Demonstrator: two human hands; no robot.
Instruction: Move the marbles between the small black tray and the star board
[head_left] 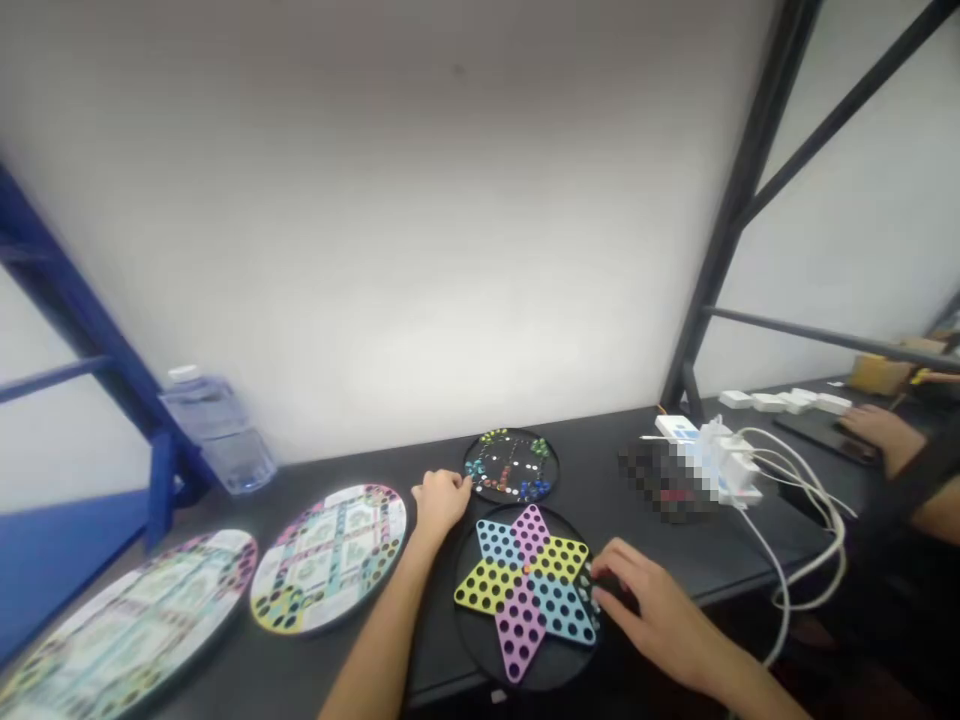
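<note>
A round black board with a six-pointed star (525,590) in pink, blue and yellow, full of holes, lies at the near table edge. My right hand (637,600) rests on its right rim with curled fingers spread over it, holding nothing I can see. My left hand (439,500) is closed in a loose fist at the left edge of a smaller black round tray (512,465) that carries coloured marbles. What the fist holds, if anything, is hidden.
Two round pastel game boards (330,555) (127,630) lie to the left. A clear water bottle (217,430) stands by a blue frame. White chargers and cables (742,470) lie to the right; another person's hand (885,435) rests further right.
</note>
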